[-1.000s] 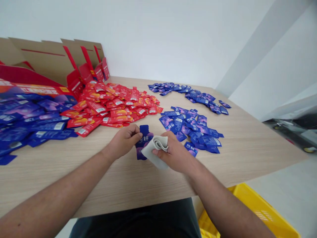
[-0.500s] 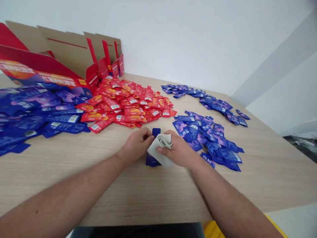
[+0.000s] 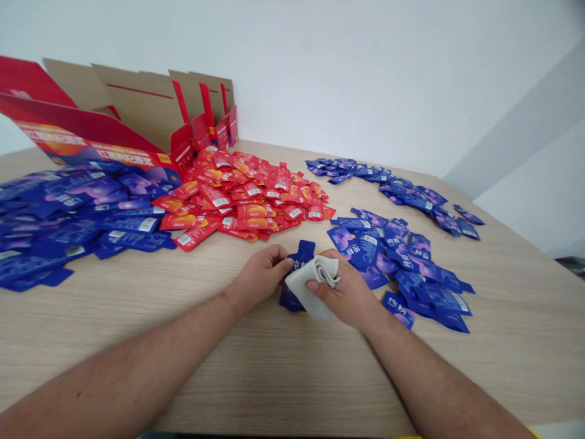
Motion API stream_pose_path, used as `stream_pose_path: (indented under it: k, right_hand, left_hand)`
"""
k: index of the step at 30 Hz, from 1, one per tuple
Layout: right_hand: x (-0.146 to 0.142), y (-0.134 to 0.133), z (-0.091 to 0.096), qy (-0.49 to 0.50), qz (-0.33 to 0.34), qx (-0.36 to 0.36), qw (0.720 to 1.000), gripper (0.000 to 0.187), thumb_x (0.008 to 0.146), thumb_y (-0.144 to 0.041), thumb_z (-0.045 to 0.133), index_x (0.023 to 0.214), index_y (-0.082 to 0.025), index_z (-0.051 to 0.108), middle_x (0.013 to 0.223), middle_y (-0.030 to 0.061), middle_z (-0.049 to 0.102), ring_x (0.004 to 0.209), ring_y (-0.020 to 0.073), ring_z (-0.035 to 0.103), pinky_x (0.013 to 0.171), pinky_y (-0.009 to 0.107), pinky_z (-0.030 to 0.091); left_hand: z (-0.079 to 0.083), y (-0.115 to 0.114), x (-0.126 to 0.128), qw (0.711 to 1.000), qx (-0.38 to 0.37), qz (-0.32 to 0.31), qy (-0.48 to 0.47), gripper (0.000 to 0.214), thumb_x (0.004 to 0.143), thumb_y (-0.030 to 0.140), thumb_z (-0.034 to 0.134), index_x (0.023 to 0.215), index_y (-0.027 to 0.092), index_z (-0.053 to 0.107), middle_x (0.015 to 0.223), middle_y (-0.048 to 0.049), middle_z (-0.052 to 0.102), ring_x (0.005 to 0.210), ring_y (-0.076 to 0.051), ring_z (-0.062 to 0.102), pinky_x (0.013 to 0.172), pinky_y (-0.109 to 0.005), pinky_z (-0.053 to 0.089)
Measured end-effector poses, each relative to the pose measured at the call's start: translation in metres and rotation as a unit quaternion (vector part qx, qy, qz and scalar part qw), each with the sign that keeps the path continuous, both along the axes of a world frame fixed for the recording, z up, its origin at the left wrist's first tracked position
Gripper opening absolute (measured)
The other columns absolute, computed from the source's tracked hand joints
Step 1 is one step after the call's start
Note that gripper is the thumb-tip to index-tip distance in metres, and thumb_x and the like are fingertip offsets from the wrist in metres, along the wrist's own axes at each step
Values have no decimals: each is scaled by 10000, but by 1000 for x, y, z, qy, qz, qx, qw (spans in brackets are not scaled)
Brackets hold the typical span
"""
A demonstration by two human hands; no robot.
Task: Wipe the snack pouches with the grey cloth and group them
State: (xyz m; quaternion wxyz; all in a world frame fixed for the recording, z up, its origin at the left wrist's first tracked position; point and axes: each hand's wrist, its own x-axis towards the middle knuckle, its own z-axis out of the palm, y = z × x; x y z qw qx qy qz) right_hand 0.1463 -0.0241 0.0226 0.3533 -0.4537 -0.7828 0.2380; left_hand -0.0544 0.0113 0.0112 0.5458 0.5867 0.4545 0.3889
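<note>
A dark blue pouch (image 3: 306, 249) with a narrow top tab and white lettering is pinched at its left edge by my left hand (image 3: 262, 275), thumb on the front. It leans slightly to the right, low over the table. My right hand (image 3: 350, 294) is closed around a folded white cloth (image 3: 305, 283), thumb on top. The cloth lies across the front of the pouch and hides its middle and right side. The right hand's fingers are mostly hidden behind the cloth.
Loose blue pouches (image 3: 365, 249) lie right of my hands, with a further row (image 3: 406, 192) behind. Red pouches (image 3: 247, 198) are heaped beyond my left hand, and more blue ones (image 3: 82, 213) at left. Open red cardboard boxes (image 3: 137, 137) stand at the back left on the wooden table (image 3: 256, 372).
The view has shifted, so everything sits further right in the picture. The pouch has gone from upright to tilted, and its lettering now shows above the cloth. Both hands keep their hold.
</note>
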Motion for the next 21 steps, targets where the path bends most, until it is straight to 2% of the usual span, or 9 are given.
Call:
stream_pose_path:
  k: [4, 7, 10, 12, 15, 19, 21]
  right_hand:
    - [-1, 0, 2, -7, -11, 6, 1000, 205, 908, -421, 623, 906, -216, 641, 933, 48, 611, 844, 194, 605, 750, 327, 504]
    - [6, 2, 5, 0, -88, 5, 996, 230, 900, -446, 622, 929, -221, 662, 943, 61, 649, 894, 233, 623, 786, 368, 508]
    - [13, 4, 7, 57, -158, -33, 985, 323, 915, -511, 592, 1038, -221, 663, 934, 56, 696, 847, 243, 647, 758, 382, 517]
    - [13, 5, 6, 75, -144, -60, 985, 368, 932, -543, 560, 1078, -219, 654, 933, 50, 714, 814, 235, 658, 733, 369, 520]
    - [6, 4, 1, 0, -83, -50, 995, 332, 928, -517, 569, 1030, -212, 653, 974, 61, 709, 849, 235, 662, 758, 361, 512]
    - [0, 3, -2, -47, -112, -20, 992, 314, 917, -493, 572, 1018, -202, 630, 1001, 82, 689, 885, 247, 653, 760, 367, 494]
    - [0, 3, 0, -64, -78, -33, 994, 286, 918, -477, 576, 992, -206, 631, 973, 71, 680, 861, 237, 647, 743, 358, 486]
  left_hand:
    - [-6, 0, 0, 1000, -9, -6, -19, 225, 819, 378, 614, 742, 196, 507, 596, 61, 505, 510, -90, 447, 496, -222, 361]
    - [-13, 2, 2, 998, -15, 30, -46, 219, 821, 368, 619, 750, 203, 493, 603, 67, 488, 504, -85, 428, 480, -214, 338]
    - [-16, 3, 5, 993, -49, 51, -91, 199, 818, 341, 617, 762, 212, 476, 604, 69, 488, 488, -87, 438, 470, -211, 328]
    - [-15, 2, 7, 990, -62, 49, -119, 195, 799, 317, 631, 754, 209, 475, 609, 66, 498, 495, -87, 455, 483, -211, 344]
    - [-11, -1, 9, 989, -56, 24, -131, 211, 758, 279, 664, 708, 195, 477, 595, 60, 493, 515, -81, 445, 503, -207, 348]
    - [-7, -6, 9, 986, -75, -13, -145, 189, 732, 250, 666, 702, 191, 489, 594, 51, 515, 521, -85, 449, 511, -212, 356]
    - [-6, -7, 8, 986, -74, -19, -148, 201, 728, 241, 669, 693, 194, 478, 583, 56, 493, 510, -83, 428, 496, -210, 335]
